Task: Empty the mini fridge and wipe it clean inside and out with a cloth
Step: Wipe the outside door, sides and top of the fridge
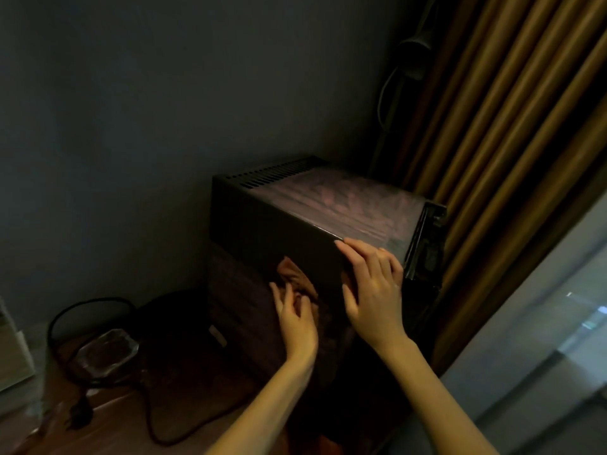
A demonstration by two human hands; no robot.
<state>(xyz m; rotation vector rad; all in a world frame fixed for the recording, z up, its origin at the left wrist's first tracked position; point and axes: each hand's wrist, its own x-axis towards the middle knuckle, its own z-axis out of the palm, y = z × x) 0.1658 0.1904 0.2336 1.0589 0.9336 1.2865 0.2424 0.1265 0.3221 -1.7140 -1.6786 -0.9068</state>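
Observation:
The black mini fridge stands in the room's corner, with vent slots along its back top edge. My left hand presses a crumpled brownish cloth against the fridge's dark side panel, fingers curled into the cloth. My right hand lies flat with spread fingers on the near top corner of the fridge and holds nothing. The fridge door is on the right side, seen edge-on; the inside is hidden.
A black wire bin stands on the wooden floor at the left with a glass dish in it. A power cord and plug trail across the floor. Golden curtains hang right behind the fridge.

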